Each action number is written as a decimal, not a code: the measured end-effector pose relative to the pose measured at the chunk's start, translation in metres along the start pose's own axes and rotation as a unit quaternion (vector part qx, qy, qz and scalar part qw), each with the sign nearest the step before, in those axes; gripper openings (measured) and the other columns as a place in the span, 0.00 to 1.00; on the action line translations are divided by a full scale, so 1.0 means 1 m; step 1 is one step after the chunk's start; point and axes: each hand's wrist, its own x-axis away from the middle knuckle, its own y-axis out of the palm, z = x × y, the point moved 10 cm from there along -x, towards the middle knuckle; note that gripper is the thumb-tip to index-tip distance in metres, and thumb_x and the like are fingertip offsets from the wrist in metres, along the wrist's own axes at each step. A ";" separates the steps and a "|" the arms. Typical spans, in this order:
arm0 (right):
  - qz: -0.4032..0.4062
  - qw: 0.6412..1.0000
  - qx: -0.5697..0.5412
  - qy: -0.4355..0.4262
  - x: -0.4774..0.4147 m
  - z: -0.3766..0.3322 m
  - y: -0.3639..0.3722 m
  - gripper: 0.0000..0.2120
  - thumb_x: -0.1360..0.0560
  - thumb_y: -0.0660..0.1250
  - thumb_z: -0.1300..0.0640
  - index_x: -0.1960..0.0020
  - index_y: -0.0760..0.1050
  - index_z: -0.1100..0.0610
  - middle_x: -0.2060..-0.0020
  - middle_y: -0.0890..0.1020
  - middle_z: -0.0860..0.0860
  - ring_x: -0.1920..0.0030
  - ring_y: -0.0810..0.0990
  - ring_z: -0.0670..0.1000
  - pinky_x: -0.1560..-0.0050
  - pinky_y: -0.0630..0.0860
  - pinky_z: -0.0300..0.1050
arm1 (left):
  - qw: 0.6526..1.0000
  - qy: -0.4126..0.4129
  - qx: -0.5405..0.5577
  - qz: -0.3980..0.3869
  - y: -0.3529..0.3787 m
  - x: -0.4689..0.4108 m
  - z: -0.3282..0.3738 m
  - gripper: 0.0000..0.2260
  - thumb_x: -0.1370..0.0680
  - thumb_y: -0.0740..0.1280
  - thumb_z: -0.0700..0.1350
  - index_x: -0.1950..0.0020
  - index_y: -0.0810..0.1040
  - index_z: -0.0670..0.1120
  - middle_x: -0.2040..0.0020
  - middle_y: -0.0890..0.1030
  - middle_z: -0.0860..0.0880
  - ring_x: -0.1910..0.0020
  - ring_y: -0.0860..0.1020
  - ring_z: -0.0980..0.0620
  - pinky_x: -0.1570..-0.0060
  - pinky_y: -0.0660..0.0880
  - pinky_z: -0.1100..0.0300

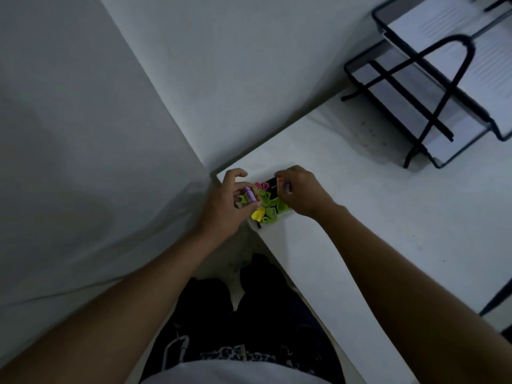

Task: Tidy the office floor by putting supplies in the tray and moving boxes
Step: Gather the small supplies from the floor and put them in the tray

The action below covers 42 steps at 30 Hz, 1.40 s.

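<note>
Tray [253, 223] mostly hidden; paper rack [432, 87] cropped, blurred

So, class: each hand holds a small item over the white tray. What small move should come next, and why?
Probably lower the left hand and drop its purple item into the tray. It already hangs above the tray, which holds coloured clips; the right hand could follow.
</note>
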 end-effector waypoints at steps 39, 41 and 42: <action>0.050 0.995 -0.087 -0.026 -0.010 0.004 0.003 0.10 0.25 0.69 0.58 0.45 0.78 0.61 0.52 0.79 0.56 0.54 0.75 0.52 0.53 0.75 0.45 | 1.000 -0.005 -0.024 0.005 0.007 -0.039 0.002 0.26 0.31 0.76 0.46 0.38 0.68 0.54 0.44 0.82 0.49 0.46 0.81 0.54 0.45 0.79 0.56; 0.050 0.993 -0.099 -0.030 -0.008 0.006 0.002 0.11 0.24 0.68 0.58 0.43 0.77 0.60 0.49 0.79 0.56 0.53 0.76 0.52 0.52 0.76 0.44 | 1.000 -0.006 -0.030 0.008 0.006 -0.040 0.002 0.26 0.30 0.76 0.47 0.38 0.68 0.55 0.44 0.82 0.49 0.46 0.80 0.54 0.44 0.79 0.56; 0.046 0.993 -0.106 -0.031 -0.007 0.008 0.002 0.12 0.24 0.68 0.59 0.42 0.77 0.60 0.48 0.79 0.56 0.52 0.77 0.53 0.51 0.77 0.44 | 0.999 -0.006 -0.032 0.009 0.006 -0.040 0.002 0.25 0.30 0.76 0.46 0.38 0.68 0.55 0.44 0.82 0.49 0.45 0.80 0.54 0.44 0.78 0.56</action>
